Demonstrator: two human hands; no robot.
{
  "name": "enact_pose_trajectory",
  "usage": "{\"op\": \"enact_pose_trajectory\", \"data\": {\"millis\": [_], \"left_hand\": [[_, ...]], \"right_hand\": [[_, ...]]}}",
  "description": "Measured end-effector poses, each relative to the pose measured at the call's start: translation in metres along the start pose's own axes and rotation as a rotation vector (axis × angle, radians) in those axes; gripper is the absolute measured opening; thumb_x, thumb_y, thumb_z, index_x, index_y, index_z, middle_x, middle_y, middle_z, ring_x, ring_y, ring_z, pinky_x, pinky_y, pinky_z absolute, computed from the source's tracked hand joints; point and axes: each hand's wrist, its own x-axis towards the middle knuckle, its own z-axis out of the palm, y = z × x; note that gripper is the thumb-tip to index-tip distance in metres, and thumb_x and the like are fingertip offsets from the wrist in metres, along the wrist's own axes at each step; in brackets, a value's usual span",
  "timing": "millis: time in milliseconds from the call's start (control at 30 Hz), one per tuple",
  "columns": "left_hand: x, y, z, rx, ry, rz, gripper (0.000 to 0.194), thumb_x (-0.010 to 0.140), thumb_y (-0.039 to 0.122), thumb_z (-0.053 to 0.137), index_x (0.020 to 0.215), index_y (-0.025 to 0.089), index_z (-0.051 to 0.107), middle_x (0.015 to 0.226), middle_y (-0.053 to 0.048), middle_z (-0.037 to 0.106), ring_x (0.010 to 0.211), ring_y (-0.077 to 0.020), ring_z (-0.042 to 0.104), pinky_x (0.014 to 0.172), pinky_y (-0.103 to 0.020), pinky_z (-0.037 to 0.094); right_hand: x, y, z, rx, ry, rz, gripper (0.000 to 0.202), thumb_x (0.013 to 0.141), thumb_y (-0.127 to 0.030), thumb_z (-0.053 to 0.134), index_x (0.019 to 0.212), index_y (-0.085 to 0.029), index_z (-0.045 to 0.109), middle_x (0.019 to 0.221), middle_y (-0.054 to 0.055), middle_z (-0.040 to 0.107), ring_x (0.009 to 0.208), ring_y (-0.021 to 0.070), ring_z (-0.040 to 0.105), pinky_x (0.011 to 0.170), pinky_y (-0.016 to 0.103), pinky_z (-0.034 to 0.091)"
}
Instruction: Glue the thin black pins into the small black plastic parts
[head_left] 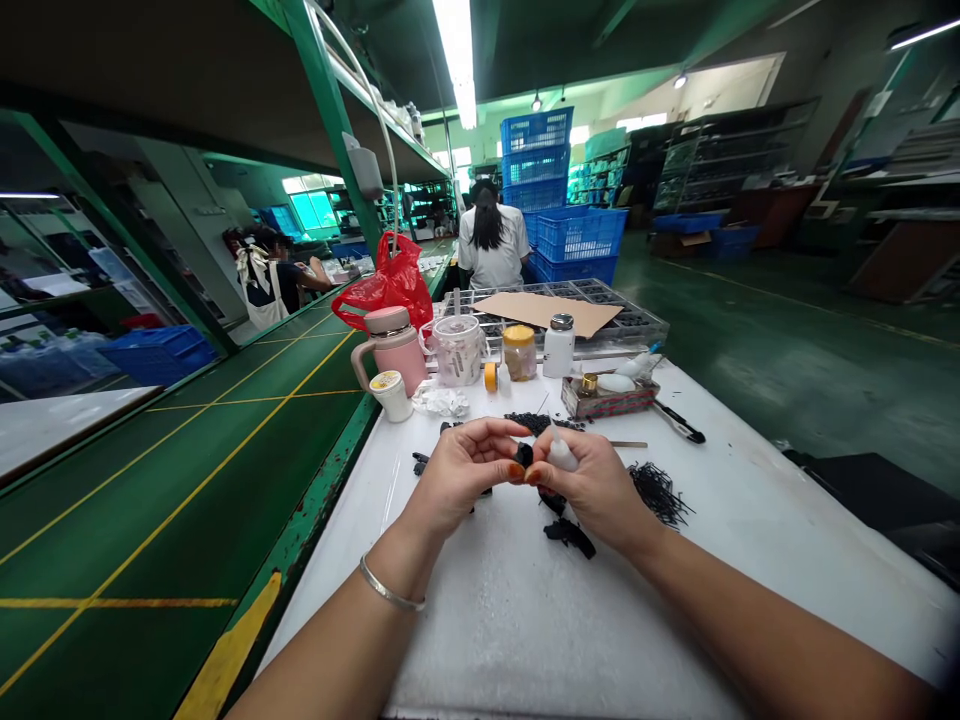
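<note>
Above the white table, my left hand [469, 468] is closed, pinching a small black piece [524, 455] between thumb and fingers. My right hand [600, 490] is closed around a small white squeeze bottle [561, 452], its nozzle pointing up. The thumb and index fingertip of that hand also meet the black piece. Its exact shape is partly hidden by the fingers. Below the hands lies a larger black part [570, 537] on the table. Thin black sticks [660, 494] form a loose pile beside my right hand, and small black bits [536, 422] are heaped behind the hands.
Along the table's back stand a pink mug [397, 352], a clear tub [457, 350], a yellow-lidded jar [519, 352] and a white bottle [559, 346]. A small box [611, 398] and a utility knife [679, 421] lie right. A green conveyor [187, 500] runs left; co-workers sit beyond.
</note>
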Motion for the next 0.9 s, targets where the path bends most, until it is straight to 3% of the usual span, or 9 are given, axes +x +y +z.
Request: {"op": "enact_pose_trajectory", "data": {"millis": [200,300,433,567,700,900], "left_hand": [[-0.001,-0.001,0.002,0.029,0.113,-0.012,0.021,0.065,0.019,0.080,0.080,0.014,0.067,0.072,-0.001,0.068,0.064,-0.0109,0.063,0.062,-0.021,0.052],[0.000,0.000,0.000,0.075,0.159,-0.007,0.021,0.067,0.023,0.079,0.083,0.014,0.067,0.071,-0.001,0.067,0.064,-0.0113,0.063,0.061,-0.021,0.052],[0.001,0.002,-0.001,0.104,0.173,0.016,0.023,0.067,0.022,0.079,0.085,0.015,0.068,0.077,-0.003,0.068,0.071,-0.0130,0.064,0.065,-0.022,0.052],[0.001,0.002,-0.003,0.137,0.188,0.019,0.020,0.067,0.021,0.078,0.084,0.015,0.070,0.080,-0.004,0.068,0.072,-0.0127,0.062,0.065,-0.022,0.051],[0.002,0.002,-0.004,0.190,0.214,0.006,0.022,0.067,0.022,0.078,0.085,0.015,0.070,0.077,-0.003,0.066,0.067,-0.0105,0.059,0.062,-0.020,0.049],[0.003,0.001,-0.002,0.263,0.234,0.011,0.047,0.065,0.017,0.078,0.108,0.019,0.060,0.080,-0.002,0.063,0.073,-0.0132,0.061,0.064,-0.022,0.050]], "right_hand": [[0.001,0.000,-0.006,-0.055,0.010,-0.018,0.022,0.078,-0.033,0.069,0.071,-0.016,0.057,0.062,-0.002,0.056,0.056,0.0094,0.047,0.052,0.021,0.039],[0.003,-0.001,-0.013,-0.051,0.037,-0.034,0.025,0.080,-0.038,0.068,0.075,-0.016,0.056,0.063,-0.001,0.056,0.055,0.0100,0.051,0.050,0.021,0.042],[0.005,-0.006,-0.023,0.032,0.056,0.018,0.034,0.087,-0.051,0.054,0.101,-0.021,0.049,0.075,0.002,0.060,0.060,0.0163,0.061,0.040,0.021,0.043],[0.004,-0.017,-0.032,-0.208,0.142,-0.030,0.043,0.091,-0.053,0.044,0.120,-0.022,0.050,0.093,0.006,0.062,0.069,0.0171,0.064,0.049,0.024,0.051],[0.003,-0.029,-0.041,-0.356,0.167,-0.053,0.038,0.089,-0.050,0.051,0.115,-0.023,0.055,0.098,0.007,0.065,0.075,0.0177,0.064,0.056,0.024,0.052],[-0.002,-0.038,-0.053,-0.236,0.364,-0.126,0.032,0.071,-0.040,0.076,0.090,-0.020,0.059,0.074,0.002,0.065,0.055,0.0137,0.056,0.044,0.022,0.041]]}}
